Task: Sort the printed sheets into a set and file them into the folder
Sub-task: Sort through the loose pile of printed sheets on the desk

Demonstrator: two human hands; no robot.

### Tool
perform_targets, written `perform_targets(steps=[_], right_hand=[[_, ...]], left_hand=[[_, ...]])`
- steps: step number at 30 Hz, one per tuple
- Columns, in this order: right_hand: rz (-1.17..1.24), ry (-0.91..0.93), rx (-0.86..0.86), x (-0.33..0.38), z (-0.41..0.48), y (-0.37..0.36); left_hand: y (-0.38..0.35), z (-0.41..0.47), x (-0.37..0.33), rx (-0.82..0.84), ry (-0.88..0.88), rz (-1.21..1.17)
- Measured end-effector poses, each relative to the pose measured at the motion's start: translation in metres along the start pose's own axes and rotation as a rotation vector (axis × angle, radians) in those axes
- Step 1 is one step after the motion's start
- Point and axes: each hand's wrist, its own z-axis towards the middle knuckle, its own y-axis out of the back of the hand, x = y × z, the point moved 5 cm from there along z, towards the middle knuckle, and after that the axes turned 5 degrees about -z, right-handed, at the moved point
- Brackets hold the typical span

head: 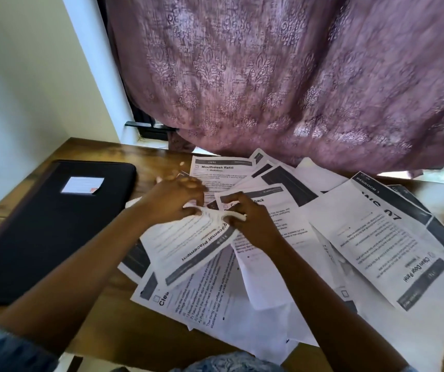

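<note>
the placemat placement sheet (188, 251) is held raised off the scattered sheets (376, 237), its far edge pinched by the left hand (175, 200) and right hand (250, 218). the closed folder (41, 224) lies leftward, nearer the left hand, long axis running near to far.

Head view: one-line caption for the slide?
Left hand and right hand pinch the Placemat Placement sheet above scattered printed sheets on a wooden table, closed black folder alongside.
</note>
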Motion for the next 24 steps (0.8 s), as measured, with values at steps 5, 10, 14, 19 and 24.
perform_targets(steps=[5, 10, 14, 19, 24], right_hand=[[0.377, -0.273, -0.190, -0.044, 0.005, 0.041], [-0.316, -0.519, -0.327, -0.111, -0.017, 0.082], [-0.391, -0.630, -0.280, -0.137, -0.033, 0.084], [-0.416, -0.597, -0.274, -0.139, -0.044, 0.079], [-0.328, -0.604, -0.296, -0.137, -0.041, 0.077]], left_hand=[[0.024, 0.022, 0.024, -0.088, 0.322, -0.382], [-0.002, 0.023, 0.061, -0.237, 0.803, -1.170], [-0.024, 0.028, 0.065, -0.230, 0.950, -1.341], [0.040, 0.059, 0.037, -0.219, 0.674, -1.076], [0.097, 0.084, 0.024, -0.351, 0.602, -1.388]])
